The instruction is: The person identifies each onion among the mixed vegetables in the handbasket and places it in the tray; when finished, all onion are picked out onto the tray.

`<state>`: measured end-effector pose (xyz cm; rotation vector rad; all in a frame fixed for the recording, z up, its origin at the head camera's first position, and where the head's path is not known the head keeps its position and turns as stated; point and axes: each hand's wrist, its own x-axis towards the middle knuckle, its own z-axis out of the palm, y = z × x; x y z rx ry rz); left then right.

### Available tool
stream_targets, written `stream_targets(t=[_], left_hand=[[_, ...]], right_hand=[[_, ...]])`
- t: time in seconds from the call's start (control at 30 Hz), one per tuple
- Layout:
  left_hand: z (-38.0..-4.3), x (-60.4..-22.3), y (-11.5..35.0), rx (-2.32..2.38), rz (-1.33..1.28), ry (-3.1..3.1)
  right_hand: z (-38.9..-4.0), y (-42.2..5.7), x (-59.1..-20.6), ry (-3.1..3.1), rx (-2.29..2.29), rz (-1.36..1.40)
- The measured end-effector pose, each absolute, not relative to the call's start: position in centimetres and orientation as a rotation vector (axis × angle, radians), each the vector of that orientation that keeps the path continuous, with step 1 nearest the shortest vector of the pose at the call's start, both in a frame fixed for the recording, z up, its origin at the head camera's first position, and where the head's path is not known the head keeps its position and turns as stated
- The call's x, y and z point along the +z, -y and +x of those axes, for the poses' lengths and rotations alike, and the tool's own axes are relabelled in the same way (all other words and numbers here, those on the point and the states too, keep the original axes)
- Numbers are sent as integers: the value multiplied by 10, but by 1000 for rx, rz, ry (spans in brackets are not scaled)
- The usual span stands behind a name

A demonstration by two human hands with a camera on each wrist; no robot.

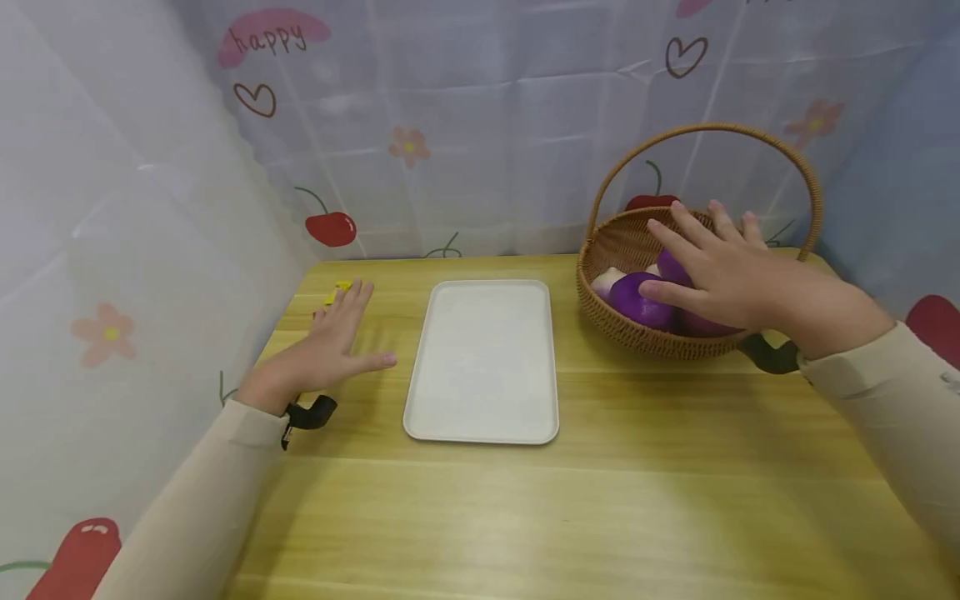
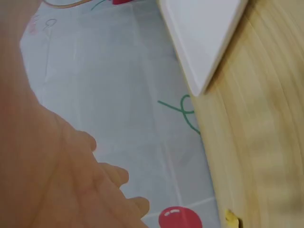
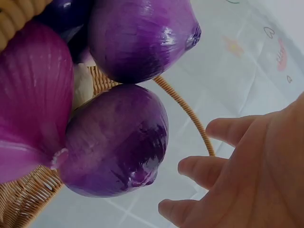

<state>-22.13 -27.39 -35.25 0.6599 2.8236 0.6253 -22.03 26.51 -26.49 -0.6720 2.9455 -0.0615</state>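
My right hand (image 1: 738,279) is spread over the wicker basket (image 1: 660,342), palm down with fingers straight, holding nothing. Beneath it in the basket lie several purple onions (image 1: 641,300) and a pale garlic bulb (image 1: 606,282). The right wrist view shows a glossy onion (image 3: 118,142) close to the fingertips, with the palm apart from it. My left hand (image 1: 322,354) hovers left of the white tray (image 1: 480,358), fingers straight and thumb stretched toward the tray. A small yellow object (image 1: 339,290) shows just behind its fingertips, partly covered by the hand.
The wooden table (image 1: 480,517) stretches toward me in front of the tray. A tall arched handle (image 1: 708,127) rises over the basket. Printed curtains (image 1: 510,142) hang behind the table and along both sides.
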Motion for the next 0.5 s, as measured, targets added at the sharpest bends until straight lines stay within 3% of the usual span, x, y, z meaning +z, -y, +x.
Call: stream_targets(t=[0.5], left_hand=[[-197, -383, 256, 794, 545, -2813]], right_hand=[[-226, -263, -272, -2930, -167, -679]])
